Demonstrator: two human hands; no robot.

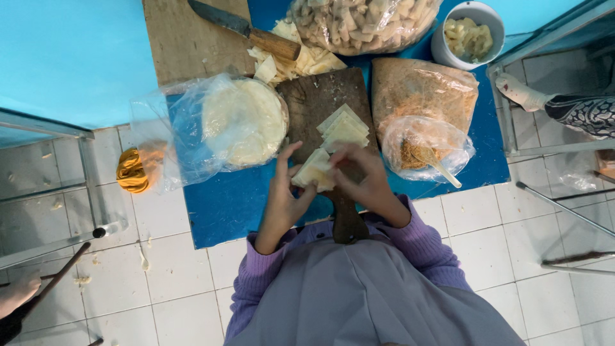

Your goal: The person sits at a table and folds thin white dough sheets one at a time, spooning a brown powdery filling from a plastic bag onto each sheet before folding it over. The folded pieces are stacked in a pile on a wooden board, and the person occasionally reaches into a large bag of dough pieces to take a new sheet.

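Both forearms, in purple sleeves, reach from six o'clock toward twelve and converge at the centre. The left hand (285,192) sits at about nine o'clock of the meeting point, palm turned inward, thumb raised and fingers (301,172) curled in a pinch. The right hand (362,176), at three o'clock, bends at the wrist, its fingers folded down against the left's.

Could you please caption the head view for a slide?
Both hands, left hand and right hand, fold a pale wrapper over a dark board.

Bright even light, soft shadows, sharp, slight edge distortion
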